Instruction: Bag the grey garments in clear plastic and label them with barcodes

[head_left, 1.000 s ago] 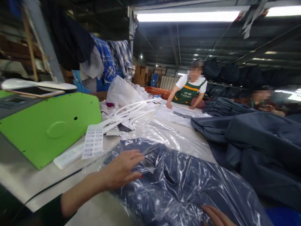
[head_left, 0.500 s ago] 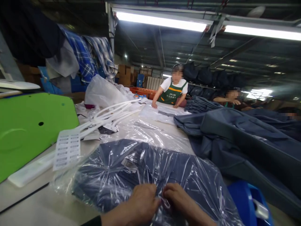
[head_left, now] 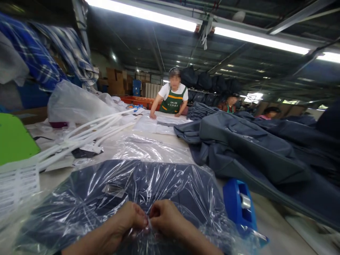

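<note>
A dark blue garment in a clear plastic bag (head_left: pixel 183 180) lies on the table in front of me, with a small tag visible through the film. My left hand (head_left: pixel 132 219) pinches the plastic near the middle of the bag. Close beside it, fingertips almost touching, my right hand (head_left: pixel 166 217) is also closed on the plastic. A blue tape dispenser (head_left: pixel 233 202) stands right of the bag, partly under its loose film.
Dark cloth (head_left: pixel 239 141) is heaped on the right. White strips (head_left: pixel 98 127) and a barcode label sheet (head_left: pixel 20 187) lie left, near a green board (head_left: pixel 16 140). Across the table (head_left: pixel 148 140), a person in a green apron (head_left: pixel 174 101) leans on white plastic sheets.
The view has swung to the right, so the dispenser shows more fully and the green board less. Both hands remain pinched on the plastic, their fingertips now closer together.
</note>
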`<control>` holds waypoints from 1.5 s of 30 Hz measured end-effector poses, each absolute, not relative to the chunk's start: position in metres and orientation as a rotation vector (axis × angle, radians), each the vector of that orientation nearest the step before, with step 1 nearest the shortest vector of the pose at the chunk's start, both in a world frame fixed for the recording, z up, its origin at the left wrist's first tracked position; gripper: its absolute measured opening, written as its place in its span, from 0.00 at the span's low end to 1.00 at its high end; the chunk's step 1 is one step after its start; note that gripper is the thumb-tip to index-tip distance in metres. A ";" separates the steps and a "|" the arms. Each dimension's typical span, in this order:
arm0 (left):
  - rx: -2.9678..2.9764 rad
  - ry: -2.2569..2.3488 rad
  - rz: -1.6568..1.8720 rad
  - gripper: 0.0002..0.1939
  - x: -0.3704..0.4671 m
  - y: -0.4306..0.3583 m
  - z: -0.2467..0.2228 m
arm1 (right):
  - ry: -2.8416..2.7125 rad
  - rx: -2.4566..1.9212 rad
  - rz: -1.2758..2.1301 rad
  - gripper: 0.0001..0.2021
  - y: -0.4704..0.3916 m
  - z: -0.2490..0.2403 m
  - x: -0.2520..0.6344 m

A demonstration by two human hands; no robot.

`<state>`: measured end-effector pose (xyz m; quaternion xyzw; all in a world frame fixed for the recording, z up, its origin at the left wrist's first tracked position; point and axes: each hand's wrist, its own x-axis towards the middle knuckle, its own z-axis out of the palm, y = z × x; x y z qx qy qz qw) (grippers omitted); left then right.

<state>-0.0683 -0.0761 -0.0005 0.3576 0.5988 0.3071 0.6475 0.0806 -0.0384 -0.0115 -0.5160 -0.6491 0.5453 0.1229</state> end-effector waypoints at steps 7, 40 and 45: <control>0.722 1.356 0.800 0.08 -0.063 -0.078 0.002 | -2.215 -1.570 1.118 0.05 -0.035 -0.014 0.077; 0.624 1.240 0.803 0.15 -0.064 -0.081 -0.002 | -2.527 -1.704 0.791 0.13 -0.036 0.001 0.084; 0.683 1.169 0.862 0.12 -0.064 -0.081 -0.002 | -2.497 -1.824 0.716 0.17 -0.041 -0.009 0.073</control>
